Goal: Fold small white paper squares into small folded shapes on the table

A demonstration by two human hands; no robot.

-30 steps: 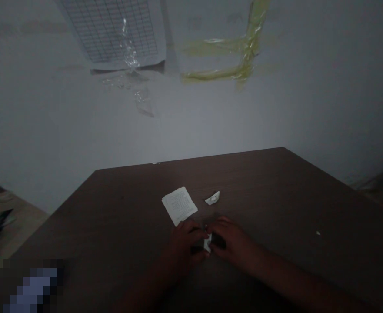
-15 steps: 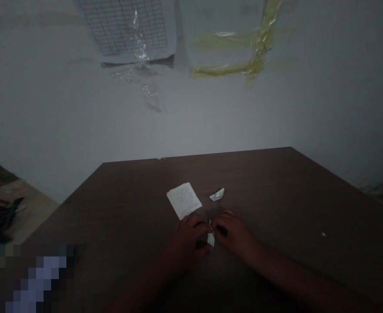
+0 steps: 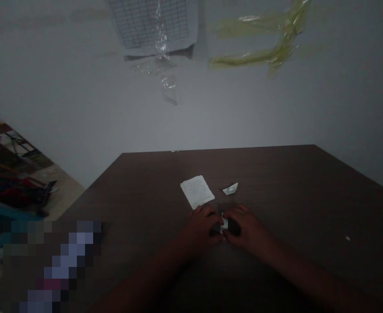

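Between my two hands is a small piece of folded white paper [image 3: 224, 224], low over the brown table [image 3: 152, 182]. My left hand [image 3: 202, 228] grips its left side, fingers curled and thumb toward the near end. On the other side my right hand [image 3: 248, 228] pinches it with thumb and fingers. The fingertips cover much of the paper, so its exact folds are hidden. Just beyond my left hand lies a stack of printed paper sheets [image 3: 198, 191]. A small folded paper boat [image 3: 231, 188] rests beyond my right hand.
A tiny white scrap [image 3: 348, 238] lies on the table at the right, another scrap [image 3: 174, 151] at the far edge. A wall [image 3: 243, 117] with a taped grid sheet [image 3: 155, 26] stands behind. Cluttered items [image 3: 11, 182] and a blurred-out patch [image 3: 57, 265] are at the left.
My right thumb has come down to the paper's near end, and the fingers of both hands have closed in on it, covering more. The whole view has shifted, moving everything rightward in the picture.
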